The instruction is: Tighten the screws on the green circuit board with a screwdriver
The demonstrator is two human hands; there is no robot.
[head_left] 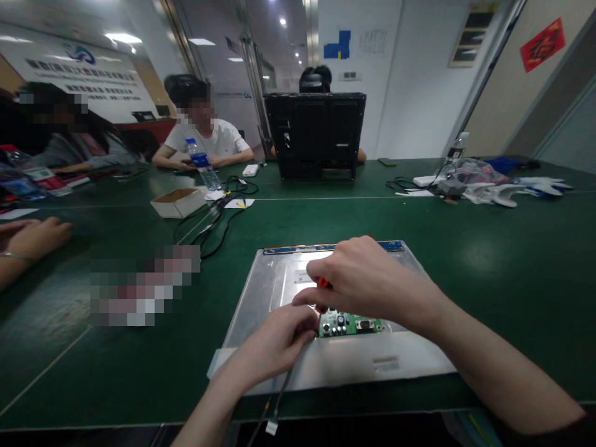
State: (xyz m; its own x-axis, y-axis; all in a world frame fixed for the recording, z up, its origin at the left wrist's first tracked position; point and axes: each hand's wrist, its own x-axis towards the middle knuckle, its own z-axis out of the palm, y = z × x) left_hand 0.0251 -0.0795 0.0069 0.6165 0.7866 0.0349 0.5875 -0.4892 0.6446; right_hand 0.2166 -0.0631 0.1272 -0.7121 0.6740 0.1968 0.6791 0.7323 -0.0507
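My right hand [358,276] is wrapped around a screwdriver with a red handle [322,283], held upright with its shaft pointing down. Below it a green circuit board [347,324] lies on the back of a silver display panel [251,298]. My left hand [284,338] rests at the board's left corner, thumb and fingers pinched together close to the screwdriver's tip. What those fingers hold, if anything, is hidden. Thin dark cables [282,394] run from under my left hand over the table's front edge, one ending in a white connector [272,427].
Across the green table [512,279] a black monitor frame [316,133] stands upright before a person. An open small box [177,203], a water bottle [202,164] and black cables lie to the left. Gloves [498,191] and plastic bags are at the right. Other people sit at left.
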